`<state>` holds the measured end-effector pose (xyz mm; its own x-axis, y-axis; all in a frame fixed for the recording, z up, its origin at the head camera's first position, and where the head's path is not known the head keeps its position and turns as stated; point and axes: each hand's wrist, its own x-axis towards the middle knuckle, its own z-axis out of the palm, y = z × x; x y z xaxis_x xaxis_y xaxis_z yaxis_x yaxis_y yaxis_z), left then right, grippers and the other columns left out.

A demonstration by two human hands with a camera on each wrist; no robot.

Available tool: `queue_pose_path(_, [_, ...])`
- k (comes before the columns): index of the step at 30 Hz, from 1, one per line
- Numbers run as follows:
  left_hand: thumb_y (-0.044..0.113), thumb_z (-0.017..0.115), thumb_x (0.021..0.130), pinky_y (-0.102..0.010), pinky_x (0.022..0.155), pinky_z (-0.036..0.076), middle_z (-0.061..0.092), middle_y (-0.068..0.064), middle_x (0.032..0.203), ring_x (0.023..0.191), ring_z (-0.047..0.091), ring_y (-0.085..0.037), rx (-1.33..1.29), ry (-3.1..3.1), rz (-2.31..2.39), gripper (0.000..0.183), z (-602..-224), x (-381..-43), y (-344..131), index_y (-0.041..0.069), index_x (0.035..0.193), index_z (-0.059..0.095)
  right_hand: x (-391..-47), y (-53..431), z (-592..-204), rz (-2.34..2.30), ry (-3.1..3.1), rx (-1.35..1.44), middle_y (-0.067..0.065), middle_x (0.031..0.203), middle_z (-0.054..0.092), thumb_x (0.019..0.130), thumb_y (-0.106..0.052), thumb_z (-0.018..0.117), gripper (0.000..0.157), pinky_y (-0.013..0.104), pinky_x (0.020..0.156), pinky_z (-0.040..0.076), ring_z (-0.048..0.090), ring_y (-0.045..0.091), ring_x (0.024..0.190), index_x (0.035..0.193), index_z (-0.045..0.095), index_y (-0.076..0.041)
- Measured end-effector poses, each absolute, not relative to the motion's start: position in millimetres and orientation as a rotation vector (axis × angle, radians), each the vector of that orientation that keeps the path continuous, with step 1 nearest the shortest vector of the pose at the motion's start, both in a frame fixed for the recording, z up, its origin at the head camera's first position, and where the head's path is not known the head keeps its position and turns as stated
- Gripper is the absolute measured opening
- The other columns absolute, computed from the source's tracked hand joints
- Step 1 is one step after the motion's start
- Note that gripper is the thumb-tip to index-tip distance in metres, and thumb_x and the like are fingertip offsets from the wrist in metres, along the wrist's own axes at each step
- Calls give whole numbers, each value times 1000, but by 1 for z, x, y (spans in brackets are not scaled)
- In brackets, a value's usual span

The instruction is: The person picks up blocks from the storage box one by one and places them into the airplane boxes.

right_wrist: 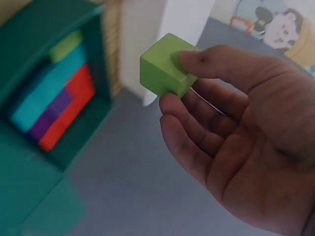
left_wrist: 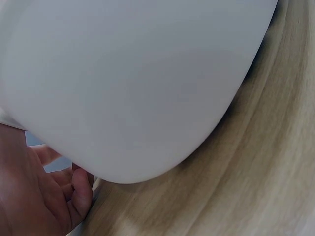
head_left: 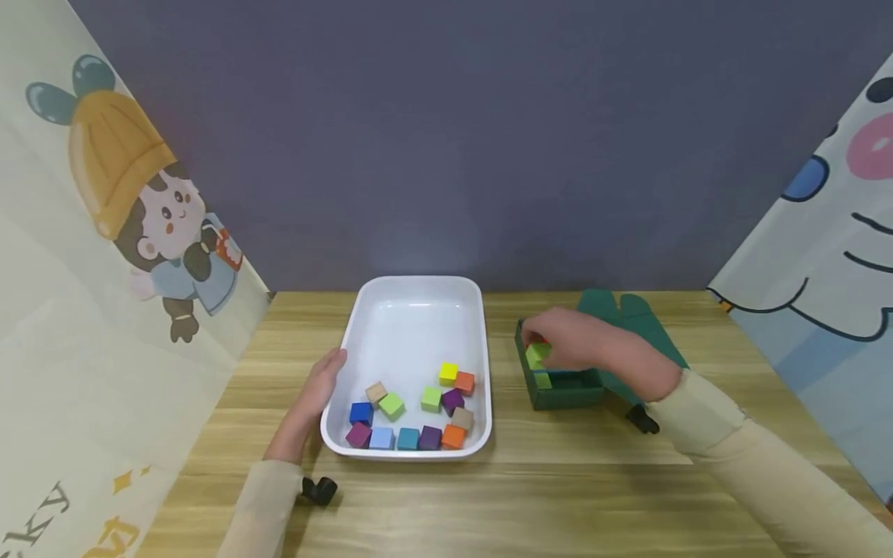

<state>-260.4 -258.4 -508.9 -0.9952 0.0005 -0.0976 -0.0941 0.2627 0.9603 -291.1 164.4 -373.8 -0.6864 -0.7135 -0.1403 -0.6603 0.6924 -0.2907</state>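
My right hand (head_left: 575, 339) pinches a light green cube (right_wrist: 162, 64) between thumb and fingers, over the left part of a dark green box (head_left: 568, 400). In the right wrist view, rows of red, purple, teal and green blocks (right_wrist: 54, 101) lie inside that box, with a bare strip along one side. Part of the box's inside is hidden by the hand in the head view. My left hand (head_left: 321, 387) rests against the left side of a white tray (head_left: 418, 325), fingers loosely bent at its outer wall. Several coloured cubes (head_left: 408, 439) lie in the tray's near half.
The box's green lid flaps (head_left: 645, 333) spread out behind and right of it on the wooden table (head_left: 432, 504). A dark panel (head_left: 446, 147) stands along the back edge. Printed cartoon sheets flank the table at left (head_left: 84, 349) and right (head_left: 830, 256).
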Motion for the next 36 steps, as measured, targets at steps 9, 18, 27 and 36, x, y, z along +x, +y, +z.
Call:
queue_pose_path(9, [43, 28, 106, -51, 108, 34, 35, -33, 144, 130, 39, -45, -93, 2425, 1850, 68, -509, -260, -259, -8, 150, 18, -292, 201, -397, -356, 2606, -923, 1, 101, 59, 82, -1, 72, 29, 37, 74, 52, 54, 21, 89, 109, 63, -7])
queue_pose_path(18, [32, 29, 108, -52, 110, 32, 33, -34, 144, 131, 37, -46, -146, 2345, 1877, 60, -502, -260, -259, -10, 149, 18, -301, 205, -425, -311, 2598, -907, 1, 100, 58, 80, 4, 71, 28, 34, 69, 49, 51, 18, 82, 102, 62, -10])
queue_pose_path(27, [40, 28, 107, -50, 110, 32, 36, -33, 143, 131, 38, -44, -92, 2428, 1857, 65, -507, -260, -259, -9, 150, 20, -308, 205, -444, -297, 2633, -985, -3, 84, 52, 73, 13, 64, 29, 31, 61, 40, 41, 15, 70, 91, 60, -10])
queue_pose_path(36, [41, 28, 106, -51, 111, 30, 31, -33, 147, 133, 34, -45, -92, 2413, 1863, 67, -509, -259, -259, -9, 150, 16, -313, 201, -460, -293, 2633, -1019, -5, 70, 27, 69, 22, 53, 39, 34, 58, 17, 21, 13, 63, 74, 46, -16])
